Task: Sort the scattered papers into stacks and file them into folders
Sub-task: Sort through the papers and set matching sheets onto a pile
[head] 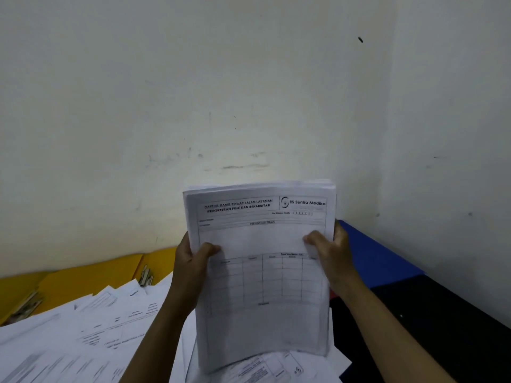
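Upright, a stack of forms (262, 272) is held above scattered papers (91, 335); left hand (190, 268) and right hand (333, 252) grip its side edges, thumbs in front. Yellow folders (83, 280) lie left, blue folder (378, 258) right.

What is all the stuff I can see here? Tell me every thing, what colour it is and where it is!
stack of papers: one, white with a printed form on top, held upright in the middle, in front of the wall
loose papers: many, white with print, scattered at lower left and under the stack
yellow folders: at least two, yellow, lying at left along the wall, partly under the papers
metal clips: two seen, silvery, on the yellow folders
blue folder: one, blue, at right by the wall corner
dark surface: one, black, at lower right
wall: white, scuffed, filling the top
left hand: one, grips the stack's left edge
right hand: one, grips the stack's right edge
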